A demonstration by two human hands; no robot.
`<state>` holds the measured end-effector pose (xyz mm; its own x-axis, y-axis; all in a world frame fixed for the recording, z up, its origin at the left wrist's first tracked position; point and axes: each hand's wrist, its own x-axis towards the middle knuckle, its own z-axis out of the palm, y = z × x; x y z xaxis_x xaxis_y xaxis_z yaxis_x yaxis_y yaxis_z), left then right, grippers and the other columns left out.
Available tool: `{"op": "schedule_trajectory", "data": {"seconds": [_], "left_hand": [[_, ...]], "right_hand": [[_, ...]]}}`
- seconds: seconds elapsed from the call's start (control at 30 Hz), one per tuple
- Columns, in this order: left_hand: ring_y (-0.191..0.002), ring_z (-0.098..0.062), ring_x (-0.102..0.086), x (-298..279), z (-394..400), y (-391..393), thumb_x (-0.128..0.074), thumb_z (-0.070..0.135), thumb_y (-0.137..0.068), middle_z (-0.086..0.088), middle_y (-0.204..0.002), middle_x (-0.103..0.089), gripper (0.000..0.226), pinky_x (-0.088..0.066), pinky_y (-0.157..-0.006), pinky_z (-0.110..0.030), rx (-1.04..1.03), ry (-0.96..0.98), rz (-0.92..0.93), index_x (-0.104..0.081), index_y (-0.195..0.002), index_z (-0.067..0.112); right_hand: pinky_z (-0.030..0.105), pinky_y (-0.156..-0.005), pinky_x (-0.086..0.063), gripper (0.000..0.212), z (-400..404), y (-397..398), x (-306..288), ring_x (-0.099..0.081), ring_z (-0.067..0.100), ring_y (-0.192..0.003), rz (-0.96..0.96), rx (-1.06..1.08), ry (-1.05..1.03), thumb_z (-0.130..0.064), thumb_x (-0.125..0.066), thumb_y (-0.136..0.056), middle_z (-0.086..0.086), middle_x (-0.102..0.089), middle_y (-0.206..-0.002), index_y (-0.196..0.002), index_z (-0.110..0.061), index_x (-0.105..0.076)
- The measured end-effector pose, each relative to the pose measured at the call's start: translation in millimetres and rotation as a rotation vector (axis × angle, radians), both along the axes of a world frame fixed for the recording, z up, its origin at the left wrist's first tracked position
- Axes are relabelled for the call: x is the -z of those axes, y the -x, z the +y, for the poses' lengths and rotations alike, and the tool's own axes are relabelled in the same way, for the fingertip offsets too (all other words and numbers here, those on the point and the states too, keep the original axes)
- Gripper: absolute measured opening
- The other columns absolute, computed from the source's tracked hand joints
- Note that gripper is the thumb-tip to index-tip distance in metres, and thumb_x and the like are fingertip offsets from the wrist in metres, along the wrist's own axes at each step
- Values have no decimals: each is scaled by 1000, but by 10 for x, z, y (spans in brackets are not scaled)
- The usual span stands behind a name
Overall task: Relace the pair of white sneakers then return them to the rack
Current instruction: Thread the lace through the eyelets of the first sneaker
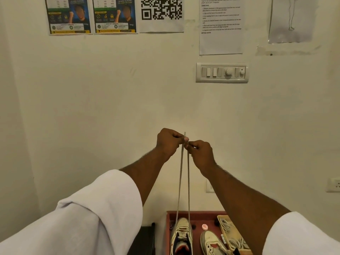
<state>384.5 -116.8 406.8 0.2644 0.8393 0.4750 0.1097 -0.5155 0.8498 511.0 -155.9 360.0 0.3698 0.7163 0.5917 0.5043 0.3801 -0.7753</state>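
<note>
**Lace ends pulled level above the left sneaker**

Both hands are raised in front of the cream wall. The left hand (168, 139) and the right hand (199, 150) meet, each with its fingers pinched on the top of the long off-white shoelace (184, 181), whose 2 strands run down taut to the worn white sneaker with a dark lining (181, 236) standing on the red counter (197, 215). The second white sneaker (211, 242) lies just beside it, to the right; whether it carries a lace cannot be told.

The likely risk: if the 2 ends are not truly even, the lacing will finish lopsided. A hard upward pull could also lift or tip the light shoe, or drag the lace out of the lowest eyelets.

Around them, a tan tray of loose pale laces (232, 234) sits at the counter's right side, near the second shoe, and a small pink round item (204, 226) lies between the shoes. A switch panel (222, 72) and paper posters (91, 15) hang on the wall. No rack can be identified here.
</note>
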Motion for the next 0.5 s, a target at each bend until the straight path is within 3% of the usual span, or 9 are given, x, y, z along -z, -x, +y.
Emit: {"op": "schedule_trajectory", "data": {"seconds": [0.13,0.3,0.37,0.47,0.5], "left_hand": [[-49,1,-55,-30,72,-44,-79,10,-80,0,-67,-67,12,-38,-45,-11,15,23,0,-77,-87,0],[-66,-7,-64,-57,177,-112,-78,7,-79,-6,-72,-72,5,-44,-61,-19,20,7,3,-77,-76,4],[-65,-3,-65,-39,229,-123,-77,6,-78,-6,-71,-72,5,-44,-62,-16,25,13,-5,-77,-73,4],[-61,3,-64,-10,277,-139,-78,5,-78,-6,-74,-72,5,-44,-56,-10,38,40,-48,-77,-81,1],[-61,4,-64,14,278,-141,-78,6,-79,-7,-77,-72,9,-44,-55,-9,45,53,-68,-76,-84,-1]], "right_hand": [[39,-67,-42,19,24,-42,-21,-48,19,-67,-1,-14,1,-19,-68,-91,8,-58,-65,-81,-5,-75],[35,-74,-47,12,64,-48,-83,-57,11,-70,69,-57,15,-20,-68,-90,-9,-65,-69,-88,-13,-78],[33,-75,-49,12,91,-37,-78,-59,9,-70,135,-94,20,-20,-68,-91,-4,-68,-71,-86,-14,-77],[34,-74,-49,19,132,-8,-43,-60,17,-73,219,-135,17,-19,-65,-93,22,-69,-83,-79,-10,-75],[35,-76,-51,20,141,12,-16,-63,19,-76,247,-142,23,-17,-64,-94,21,-70,-84,-78,-12,-75]]}}
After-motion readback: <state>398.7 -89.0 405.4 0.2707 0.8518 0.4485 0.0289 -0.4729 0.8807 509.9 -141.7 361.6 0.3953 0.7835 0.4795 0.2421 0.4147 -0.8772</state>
